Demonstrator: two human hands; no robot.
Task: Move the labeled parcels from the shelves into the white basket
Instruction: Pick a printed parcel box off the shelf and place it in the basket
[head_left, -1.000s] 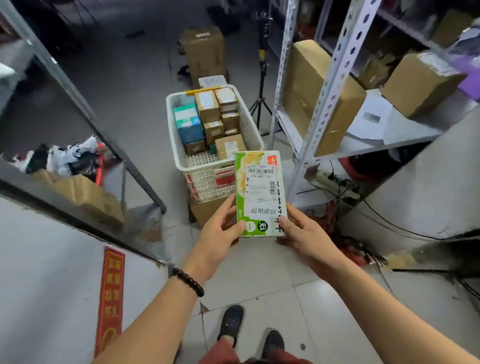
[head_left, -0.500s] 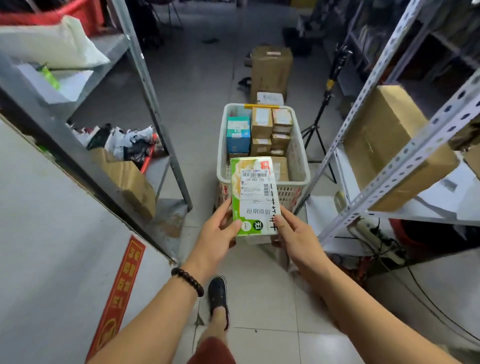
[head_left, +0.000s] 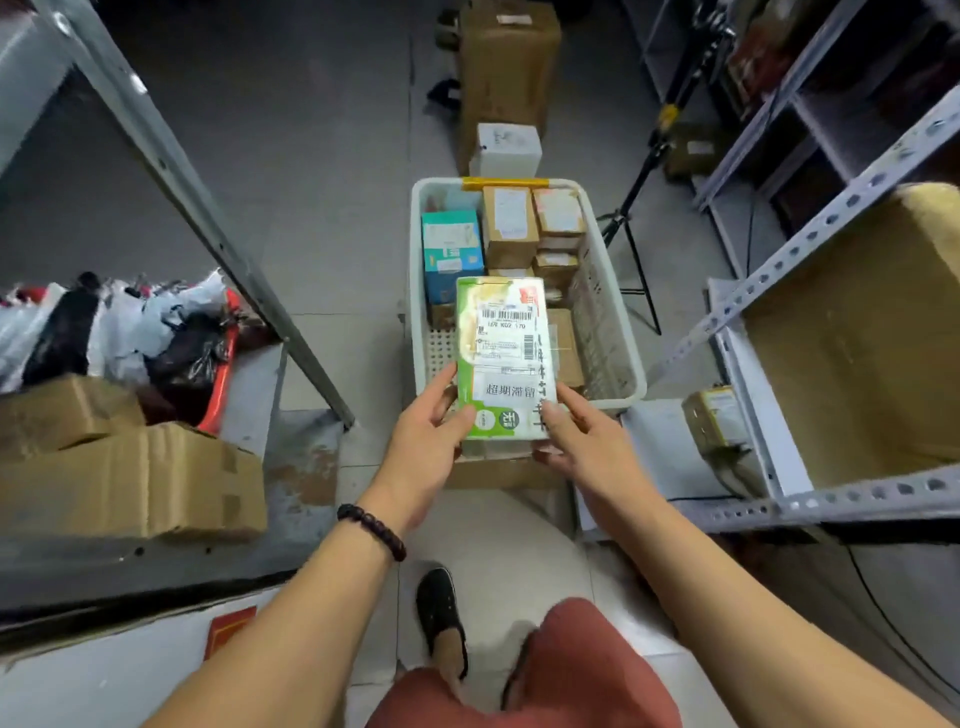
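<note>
Both hands were on one parcel. We logged the green-and-white parcel (head_left: 501, 358) label-up, with a barcode sticker on its face, held over the near end of the white basket (head_left: 621, 317). Its lower edge sat about at the near rim. We could not tell whether it touched the cartons beneath it.

The left hand (head_left: 426, 441) gripped the parcel's lower left corner, thumb on the front face and the fingers (head_left: 445, 382) curled up the left edge. The right hand (head_left: 587, 447) gripped the lower right corner the same way, its fingers (head_left: 563, 410) wrapped on the right edge and partly hidden behind the parcel. A dark bead bracelet (head_left: 371, 530) was on the left wrist.

Inside the basket we saw a teal box (head_left: 451, 249) on the left side. Beside it stood several labeled brown cartons (head_left: 509, 226), packed along the middle and right. A brown carton (head_left: 498, 475) showed under the basket's near end.

Beyond the basket, on the floor, were a small white box (head_left: 506, 150) and a tall cardboard box (head_left: 506, 62) behind it. A tripod (head_left: 639, 208) stood just right of the basket.

The left shelf (head_left: 301, 467) carried flat cardboard boxes (head_left: 130, 478) and a heap of plastic bags (head_left: 130, 327). The right shelf (head_left: 857, 499) carried a big carton (head_left: 857, 338).

At the bottom edge we noted a black shoe (head_left: 441, 613) and red shorts (head_left: 561, 670).
</note>
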